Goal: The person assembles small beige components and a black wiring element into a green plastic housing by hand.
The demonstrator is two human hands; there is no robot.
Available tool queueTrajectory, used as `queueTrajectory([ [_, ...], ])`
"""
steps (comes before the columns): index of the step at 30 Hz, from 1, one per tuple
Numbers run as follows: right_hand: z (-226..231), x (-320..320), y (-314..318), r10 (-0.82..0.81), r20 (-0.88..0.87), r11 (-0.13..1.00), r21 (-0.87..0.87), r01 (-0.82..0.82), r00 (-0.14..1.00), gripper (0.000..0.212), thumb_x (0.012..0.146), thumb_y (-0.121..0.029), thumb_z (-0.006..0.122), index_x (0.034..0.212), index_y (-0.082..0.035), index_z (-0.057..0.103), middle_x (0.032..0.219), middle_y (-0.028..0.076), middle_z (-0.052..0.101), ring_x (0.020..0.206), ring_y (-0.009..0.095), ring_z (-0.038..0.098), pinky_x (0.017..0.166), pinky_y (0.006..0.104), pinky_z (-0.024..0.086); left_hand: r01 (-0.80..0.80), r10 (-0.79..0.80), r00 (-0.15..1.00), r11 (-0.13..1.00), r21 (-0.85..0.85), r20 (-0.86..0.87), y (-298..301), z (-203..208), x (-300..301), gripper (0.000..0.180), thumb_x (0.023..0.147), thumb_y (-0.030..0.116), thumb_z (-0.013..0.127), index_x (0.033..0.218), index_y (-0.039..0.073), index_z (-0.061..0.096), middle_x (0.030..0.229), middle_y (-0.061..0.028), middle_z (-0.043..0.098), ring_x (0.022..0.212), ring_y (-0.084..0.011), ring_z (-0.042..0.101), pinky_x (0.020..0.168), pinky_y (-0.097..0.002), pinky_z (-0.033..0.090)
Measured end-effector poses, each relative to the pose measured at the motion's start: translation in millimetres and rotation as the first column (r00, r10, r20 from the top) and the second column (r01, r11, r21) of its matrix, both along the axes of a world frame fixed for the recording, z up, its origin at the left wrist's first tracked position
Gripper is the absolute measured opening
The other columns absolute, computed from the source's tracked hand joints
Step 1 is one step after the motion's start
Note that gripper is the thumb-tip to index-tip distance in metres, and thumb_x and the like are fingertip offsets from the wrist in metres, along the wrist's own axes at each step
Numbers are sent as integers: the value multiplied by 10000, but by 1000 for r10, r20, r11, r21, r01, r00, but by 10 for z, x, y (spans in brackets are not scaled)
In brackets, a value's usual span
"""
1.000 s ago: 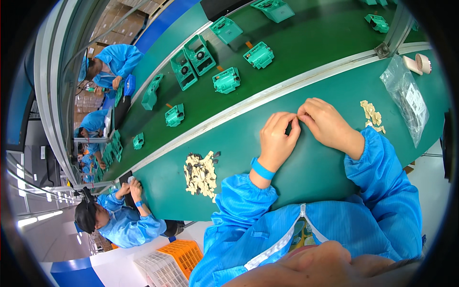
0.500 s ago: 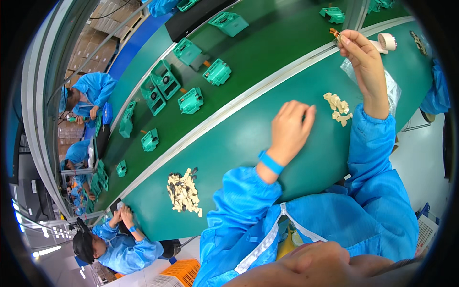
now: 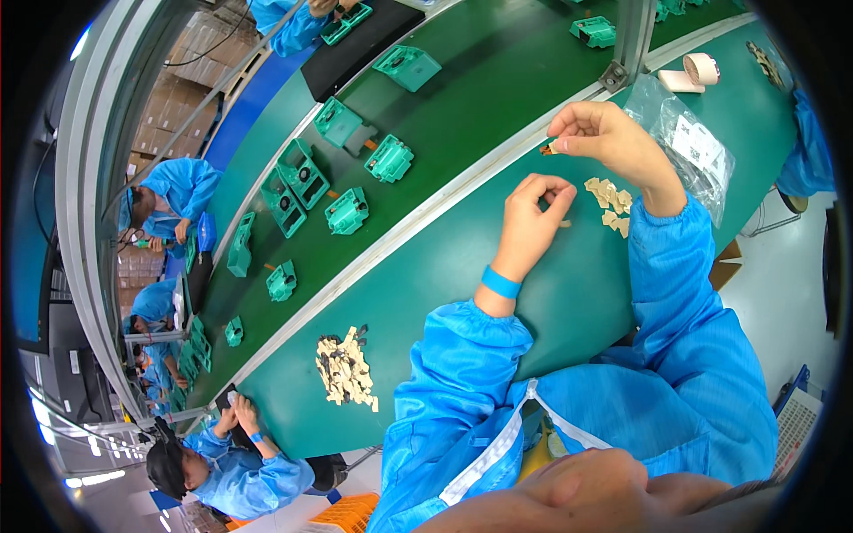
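Observation:
My right hand (image 3: 613, 147) is raised over the far side of the green table, pinching a small orange-and-dark part (image 3: 547, 149) between thumb and fingertips. Lower and to its left, my left hand (image 3: 531, 222), with a blue wristband, is closed with curled fingers. A small cream piece (image 3: 565, 224) pokes out under its fingertips; the rest of it is hidden. Close to my right wrist lies a small pile of cream pieces (image 3: 609, 202). A bigger heap of cream and black pieces (image 3: 346, 369) lies on the table to the left.
Beyond a metal rail (image 3: 418, 224), a green conveyor carries several green plastic housings (image 3: 346, 211). A clear plastic bag (image 3: 689, 147) and a tape roll (image 3: 701, 68) lie at right. A metal post (image 3: 634, 40) stands at the rail. Co-workers (image 3: 244, 471) sit at left.
My right hand has come down and left with the small part, nearer my left hand. My left hand has turned slightly, and a cream piece now shows at its fingers. The view has shifted a little.

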State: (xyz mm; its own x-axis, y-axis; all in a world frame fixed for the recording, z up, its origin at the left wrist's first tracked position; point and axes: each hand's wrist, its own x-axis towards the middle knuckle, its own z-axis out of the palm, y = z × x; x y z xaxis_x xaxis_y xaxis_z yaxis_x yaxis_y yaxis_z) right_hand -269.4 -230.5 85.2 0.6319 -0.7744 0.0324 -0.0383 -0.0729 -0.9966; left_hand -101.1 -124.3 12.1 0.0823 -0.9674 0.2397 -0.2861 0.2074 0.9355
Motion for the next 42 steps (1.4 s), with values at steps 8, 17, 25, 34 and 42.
queueTrajectory([
  [8, -129, 19, -38, 139, -123, 990, -20, -142, 983, 122, 882, -48, 725, 980, 24, 712, 889, 46, 713, 843, 106, 634, 765, 264, 514, -107, 91, 952, 993, -39, -291, -60, 49, 134, 248, 986, 181, 702, 1138, -15, 690, 1101, -38, 675, 988, -141, 621, 852, -275, 481],
  [17, -148, 227, 71, -100, -241, 947, -322, 18, 965, 122, 874, -86, 746, 937, 13, 712, 839, 60, 671, 773, 157, 643, 719, 307, 524, -140, 155, 963, 987, 83, -220, -93, -58, 217, 168, 947, 141, 720, 1039, 1, 721, 956, -65, 718, 872, -152, 627, 824, -304, 482],
  [25, -233, 348, 146, -228, -309, 795, -607, -7, 923, 136, 814, -112, 715, 845, 20, 708, 853, 173, 690, 790, 344, 667, 724, 428, 550, -179, 184, 972, 983, 50, -149, -129, -125, 234, 202, 962, 153, 726, 1091, -3, 739, 978, -33, 740, 847, -97, 613, 783, -264, 507],
  [34, -226, 294, 77, -160, -348, 718, -683, -133, 924, 115, 812, -77, 701, 875, 20, 702, 843, 157, 644, 783, 346, 622, 682, 427, 504, -188, 190, 973, 982, 29, -127, -146, -112, 181, 204, 962, 141, 720, 1081, -23, 739, 975, -46, 745, 868, -102, 622, 802, -268, 510],
  [42, -147, 268, 9, -134, -392, 657, -722, -214, 910, 119, 813, -68, 694, 879, 30, 708, 847, 154, 660, 787, 346, 632, 694, 427, 512, -160, 159, 969, 987, 13, -190, -202, -92, 172, 211, 953, 133, 728, 1089, -28, 741, 982, -52, 750, 877, -110, 626, 811, -272, 512],
])
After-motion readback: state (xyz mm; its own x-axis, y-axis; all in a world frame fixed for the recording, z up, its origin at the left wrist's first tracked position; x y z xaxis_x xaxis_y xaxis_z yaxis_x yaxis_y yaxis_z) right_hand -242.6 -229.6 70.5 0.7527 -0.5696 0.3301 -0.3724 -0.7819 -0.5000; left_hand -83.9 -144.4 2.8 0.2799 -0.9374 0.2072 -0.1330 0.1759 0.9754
